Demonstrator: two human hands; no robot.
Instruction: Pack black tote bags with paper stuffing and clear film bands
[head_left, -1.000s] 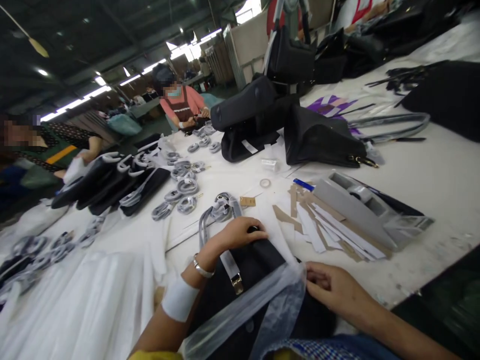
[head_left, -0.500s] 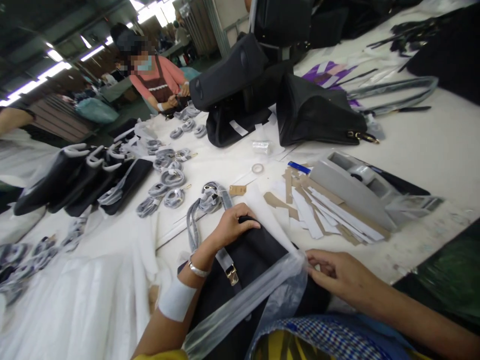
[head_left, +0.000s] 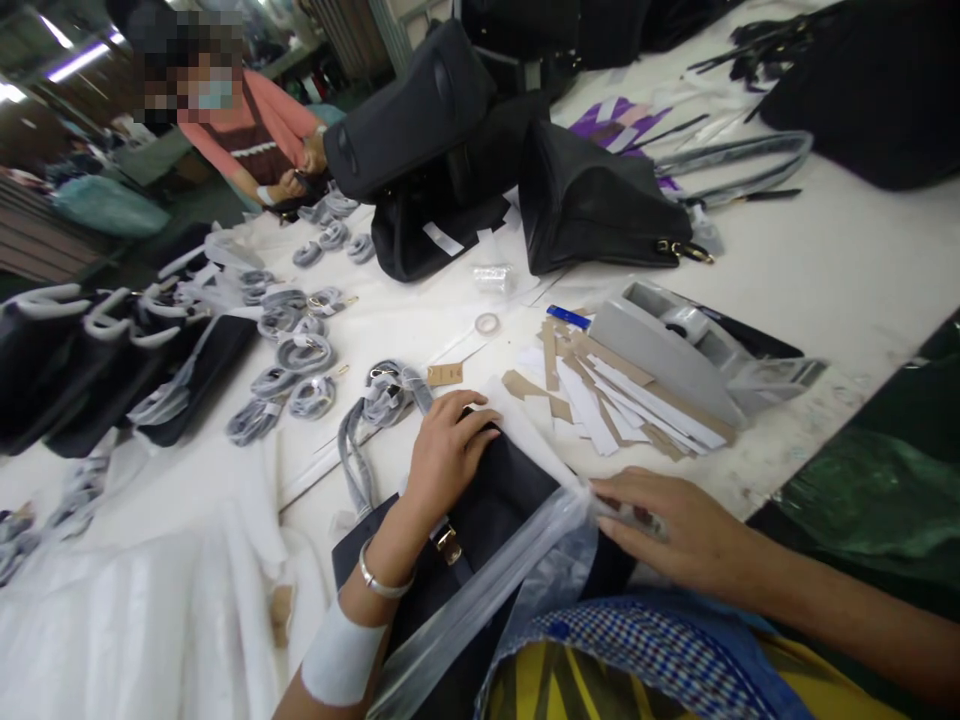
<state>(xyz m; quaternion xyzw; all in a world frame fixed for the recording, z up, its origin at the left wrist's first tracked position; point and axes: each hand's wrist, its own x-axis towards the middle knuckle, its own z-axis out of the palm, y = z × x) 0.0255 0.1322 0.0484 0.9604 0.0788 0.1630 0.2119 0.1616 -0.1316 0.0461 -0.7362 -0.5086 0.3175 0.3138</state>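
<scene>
The right hand [head_left: 671, 525], fingers pinching the plastic strip [head_left: 495, 584], should hold it taut while the left hand [head_left: 450, 450], fingers curled but grip unclear, steadies the black bag [head_left: 517, 480] beneath them.

I wear a silver bangle [head_left: 381, 587], a pale forearm band [head_left: 343, 657], blue-and-white checked trim [head_left: 634, 628] and dark-patterned yellow clothing [head_left: 574, 688].
</scene>
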